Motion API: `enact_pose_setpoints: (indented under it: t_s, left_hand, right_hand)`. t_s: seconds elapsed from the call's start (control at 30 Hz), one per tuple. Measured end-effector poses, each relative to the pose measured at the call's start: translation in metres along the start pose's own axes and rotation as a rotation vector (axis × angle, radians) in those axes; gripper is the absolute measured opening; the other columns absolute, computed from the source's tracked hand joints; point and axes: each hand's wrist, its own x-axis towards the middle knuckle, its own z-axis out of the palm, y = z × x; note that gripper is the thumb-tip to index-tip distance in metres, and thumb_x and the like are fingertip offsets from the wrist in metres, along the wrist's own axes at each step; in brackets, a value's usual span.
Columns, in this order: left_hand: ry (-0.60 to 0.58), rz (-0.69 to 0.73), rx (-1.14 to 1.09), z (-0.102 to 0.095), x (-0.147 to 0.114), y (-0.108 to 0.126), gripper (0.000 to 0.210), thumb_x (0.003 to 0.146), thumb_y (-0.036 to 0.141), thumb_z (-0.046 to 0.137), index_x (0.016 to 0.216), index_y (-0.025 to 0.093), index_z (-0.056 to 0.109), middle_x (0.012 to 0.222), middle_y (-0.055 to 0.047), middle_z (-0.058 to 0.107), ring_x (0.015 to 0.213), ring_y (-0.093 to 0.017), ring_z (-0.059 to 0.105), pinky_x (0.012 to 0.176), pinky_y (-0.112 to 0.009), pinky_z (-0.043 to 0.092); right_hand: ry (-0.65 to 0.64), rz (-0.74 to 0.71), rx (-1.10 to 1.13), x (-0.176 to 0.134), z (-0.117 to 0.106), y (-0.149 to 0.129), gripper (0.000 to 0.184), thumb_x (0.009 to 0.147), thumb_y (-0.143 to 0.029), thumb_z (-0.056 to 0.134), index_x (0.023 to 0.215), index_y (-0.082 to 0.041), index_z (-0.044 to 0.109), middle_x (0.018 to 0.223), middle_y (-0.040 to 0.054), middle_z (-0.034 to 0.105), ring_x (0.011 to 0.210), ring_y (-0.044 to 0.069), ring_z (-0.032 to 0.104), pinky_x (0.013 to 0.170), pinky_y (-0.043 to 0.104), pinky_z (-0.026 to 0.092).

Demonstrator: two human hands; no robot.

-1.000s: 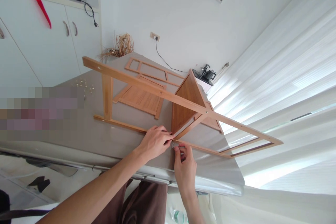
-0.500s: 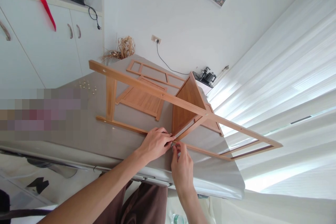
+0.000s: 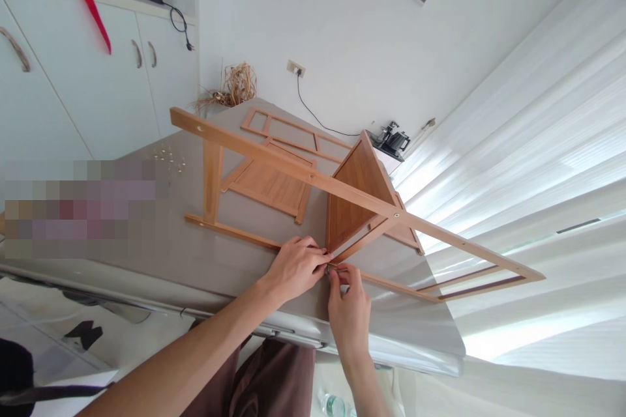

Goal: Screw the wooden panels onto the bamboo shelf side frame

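A wooden side frame point(image 3: 274, 151) stands on its edge on the grey table point(image 3: 161, 234), with a slatted wooden panel point(image 3: 359, 176) rising at its joint. My left hand point(image 3: 296, 267) is closed on the frame's lower rail beside the panel's near corner. My right hand point(image 3: 349, 293) touches the same joint from the near side. Its thumb and fingers pinch a small metal piece point(image 3: 329, 268), largely covered, whose exact kind I cannot make out.
Behind the frame lie another slatted panel point(image 3: 268, 179) and a ladder-like wooden frame point(image 3: 288, 132). Small loose hardware point(image 3: 169, 158) is scattered at the table's left. Dried stalks point(image 3: 239, 83), a coffee maker point(image 3: 394, 139) and white curtains point(image 3: 513, 163) stand around the table.
The whole view has shifted slightly, so the frame and hands appear a little farther right. Both hands stay at the same joint; the right fingers have turned slightly.
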Motion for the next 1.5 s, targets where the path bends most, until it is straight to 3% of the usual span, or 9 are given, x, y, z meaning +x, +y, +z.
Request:
enact_pose_setpoints:
  t_s: [0.1, 0.23, 0.4, 0.53, 0.73, 1.2, 1.37, 1.5]
  left_hand:
    - [0.000, 0.008, 0.002, 0.001, 0.000, 0.000, 0.026, 0.091, 0.020, 0.065, 0.114, 0.029, 0.073, 0.107, 0.002, 0.078, 0.099, -0.019, 0.067, 0.083, -0.036, 0.049]
    - [0.008, 0.005, -0.002, 0.004, 0.000, -0.002, 0.026, 0.093, 0.021, 0.063, 0.115, 0.030, 0.073, 0.108, 0.002, 0.078, 0.100, -0.019, 0.066, 0.085, -0.037, 0.048]
    - [0.020, 0.008, -0.001, 0.007, 0.000, -0.004, 0.025, 0.093, 0.022, 0.064, 0.114, 0.030, 0.073, 0.105, 0.002, 0.079, 0.099, -0.018, 0.066, 0.085, -0.037, 0.049]
    - [0.025, 0.013, 0.007, 0.006, -0.001, -0.003, 0.027, 0.092, 0.021, 0.064, 0.116, 0.030, 0.073, 0.106, 0.001, 0.078, 0.099, -0.018, 0.066, 0.085, -0.036, 0.050]
    - [0.018, 0.022, 0.010, 0.005, -0.001, -0.003, 0.027, 0.092, 0.021, 0.064, 0.117, 0.030, 0.073, 0.108, 0.000, 0.078, 0.100, -0.018, 0.066, 0.086, -0.036, 0.049]
    - [-0.015, 0.003, -0.004, 0.004, -0.001, -0.004, 0.028, 0.092, 0.021, 0.064, 0.117, 0.030, 0.072, 0.110, 0.000, 0.077, 0.103, -0.019, 0.065, 0.087, -0.036, 0.049]
    - [-0.013, 0.002, -0.009, 0.005, -0.001, -0.004, 0.027, 0.092, 0.022, 0.065, 0.117, 0.030, 0.073, 0.110, -0.001, 0.077, 0.103, -0.020, 0.065, 0.087, -0.037, 0.048]
    - [-0.008, 0.003, -0.007, 0.004, -0.001, -0.003, 0.026, 0.093, 0.021, 0.064, 0.116, 0.030, 0.073, 0.110, 0.000, 0.077, 0.102, -0.020, 0.066, 0.086, -0.037, 0.048]
  right_hand:
    - [-0.023, 0.177, 0.209, 0.000, -0.003, 0.002, 0.032, 0.095, -0.053, 0.050, 0.099, -0.022, 0.058, 0.081, 0.0020, 0.073, 0.069, 0.018, 0.068, 0.064, 0.027, 0.048]
    - [-0.031, 0.223, 0.239, -0.006, -0.003, 0.004, 0.036, 0.093, -0.056, 0.051, 0.102, -0.022, 0.058, 0.082, 0.0017, 0.073, 0.066, 0.017, 0.065, 0.065, 0.028, 0.048]
    - [-0.004, 0.166, 0.160, -0.011, -0.003, 0.004, 0.031, 0.096, -0.053, 0.047, 0.100, -0.023, 0.056, 0.081, 0.0004, 0.072, 0.064, 0.016, 0.065, 0.064, 0.027, 0.048]
    - [0.001, 0.035, 0.084, -0.007, -0.003, 0.003, 0.027, 0.101, -0.045, 0.041, 0.103, -0.023, 0.056, 0.087, 0.0018, 0.072, 0.065, 0.015, 0.066, 0.062, 0.027, 0.049]
    - [-0.026, -0.081, 0.000, -0.004, 0.000, 0.000, 0.021, 0.104, -0.035, 0.039, 0.101, -0.023, 0.056, 0.093, 0.0033, 0.071, 0.075, 0.017, 0.067, 0.065, 0.027, 0.049]
    - [-0.058, -0.246, -0.230, -0.003, 0.003, -0.006, 0.024, 0.106, -0.023, 0.032, 0.101, -0.022, 0.055, 0.086, 0.0048, 0.066, 0.080, 0.020, 0.061, 0.069, 0.031, 0.045]
    - [-0.047, -0.237, -0.222, -0.004, 0.004, -0.006, 0.023, 0.106, -0.025, 0.031, 0.103, -0.022, 0.053, 0.088, 0.0046, 0.067, 0.079, 0.020, 0.063, 0.069, 0.031, 0.046]
    - [-0.039, -0.142, -0.113, -0.005, 0.003, -0.005, 0.023, 0.106, -0.033, 0.034, 0.103, -0.023, 0.054, 0.094, 0.0051, 0.070, 0.082, 0.020, 0.064, 0.070, 0.031, 0.046]
